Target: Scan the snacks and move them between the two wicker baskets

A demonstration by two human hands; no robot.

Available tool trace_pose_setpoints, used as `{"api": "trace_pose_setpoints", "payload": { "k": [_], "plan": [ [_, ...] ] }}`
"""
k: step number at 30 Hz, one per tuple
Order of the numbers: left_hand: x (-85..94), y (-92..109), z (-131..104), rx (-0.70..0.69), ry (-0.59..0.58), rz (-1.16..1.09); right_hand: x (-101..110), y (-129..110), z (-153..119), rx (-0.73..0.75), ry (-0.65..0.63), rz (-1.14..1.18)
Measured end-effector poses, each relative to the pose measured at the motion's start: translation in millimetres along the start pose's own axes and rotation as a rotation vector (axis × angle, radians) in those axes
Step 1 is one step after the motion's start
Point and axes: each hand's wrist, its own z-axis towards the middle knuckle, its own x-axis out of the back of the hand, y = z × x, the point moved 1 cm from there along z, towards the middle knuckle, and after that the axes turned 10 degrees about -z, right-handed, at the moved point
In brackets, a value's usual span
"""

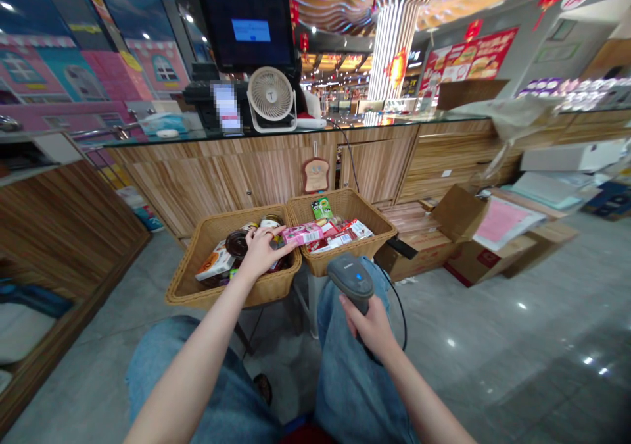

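My right hand [369,325] is wrapped round the handle of a grey barcode scanner [350,278], which has a blue light on top and is held above my knee. Over the inner rim of the left wicker basket [185,276], my left hand [261,252] pinches the left end of a pink box [303,233] between thumb and fingers. The box reaches across into the right wicker basket [377,223]. Dark-lidded jars [237,243] and a white and orange box [215,261] lie in the left basket, partly hidden by my hand. Red and white packets [340,235] and a green packet [322,208] lie in the right one.
Behind the baskets runs a wood-grain counter [211,177] with a monitor [246,26], a white fan [271,95] and a phone [227,107] on it. Open cardboard boxes [419,253] stand on the floor to the right. The scanner's black cable [404,312] hangs beside my right knee.
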Motion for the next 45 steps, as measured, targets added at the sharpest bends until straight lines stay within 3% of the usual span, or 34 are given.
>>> {"api": "trace_pose_setpoints", "payload": {
  "k": [11,16,18,24,28,32,39,45],
  "plan": [
    [1.5,8,-1,-0.005,0.009,0.021,0,2,1,-0.017,0.007,0.053],
    [21.8,12,-2,-0.087,0.172,0.204,1,4,1,-0.014,-0.001,0.081],
    [35.9,6,-3,-0.038,0.259,0.299,1,5,1,-0.009,-0.005,0.085],
    [74.1,-28,-10,0.284,0.435,0.517,1,5,1,-0.010,-0.010,0.103],
    [78.9,-27,-6,0.263,0.394,0.475,3,2,3,-0.029,-0.018,0.148],
    [60.0,-8,15,0.146,0.275,0.396,12,-2,10,-0.036,-0.075,0.185],
    [-7.7,28,77,-0.209,-0.089,0.275,30,-4,26,-0.094,-0.207,0.269],
    [-63.6,39,124,-0.224,-0.379,0.242,29,6,26,-0.194,-0.184,0.451]
  ]
}}
